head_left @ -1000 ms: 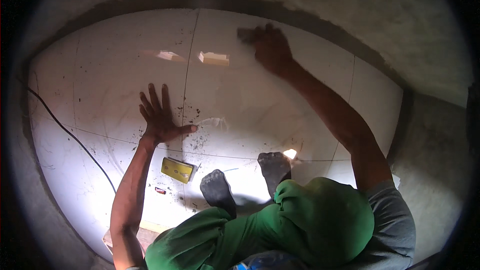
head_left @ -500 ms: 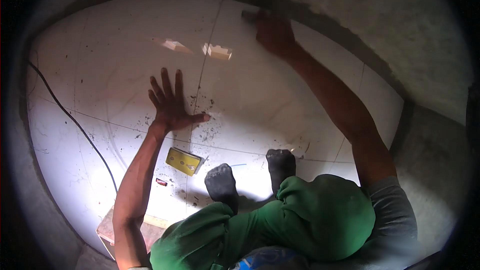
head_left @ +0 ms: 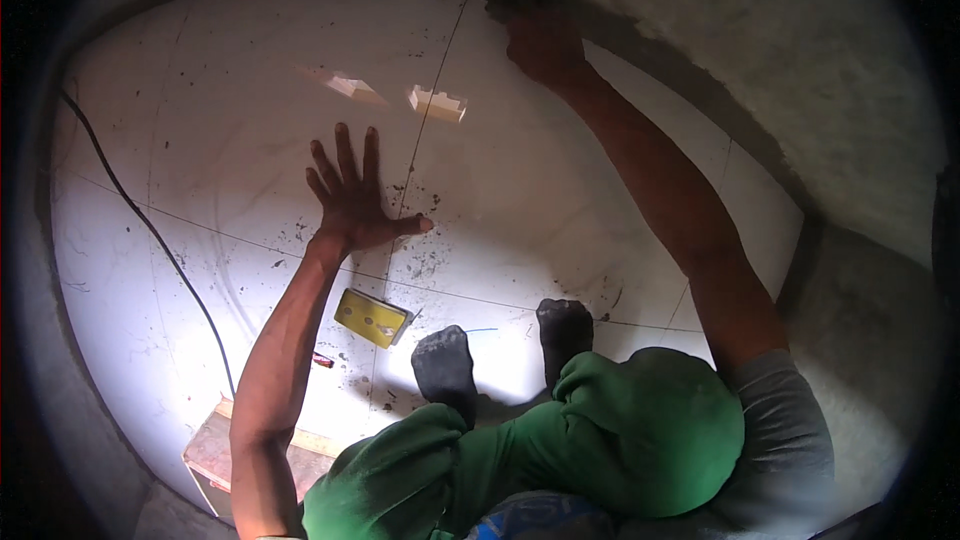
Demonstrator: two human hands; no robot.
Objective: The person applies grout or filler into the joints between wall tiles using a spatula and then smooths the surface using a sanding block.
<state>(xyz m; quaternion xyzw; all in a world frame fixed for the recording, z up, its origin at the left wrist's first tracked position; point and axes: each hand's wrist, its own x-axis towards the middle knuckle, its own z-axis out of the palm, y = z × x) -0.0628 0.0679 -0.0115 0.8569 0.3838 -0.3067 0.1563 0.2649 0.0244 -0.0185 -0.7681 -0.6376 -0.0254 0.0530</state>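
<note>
My left hand (head_left: 357, 208) lies flat on the white tiled floor (head_left: 250, 160), fingers spread, with nothing in it. Dark crumbs (head_left: 425, 260) are scattered by its thumb and wrist. Just below that wrist a yellow flat box (head_left: 371, 318) rests on the tiles, beside a tile joint. Far off, where the floor meets the wall, my right hand (head_left: 547, 48) is closed like a fist at the dark strip along the wall's foot. Shadow hides its fingertips and the dark thing at them, so its kind cannot be made out.
A black cable (head_left: 150, 240) runs down the left side of the floor. By my left elbow stands a reddish box-like block (head_left: 212, 450); a small red wrapper (head_left: 323, 360) lies near that forearm. The rough grey wall (head_left: 800, 90) curves round the back and right.
My right hand has moved a little up toward the wall, and the dark edge beside it shows less. The left hand stays flat on the floor; the view has shifted slightly.
</note>
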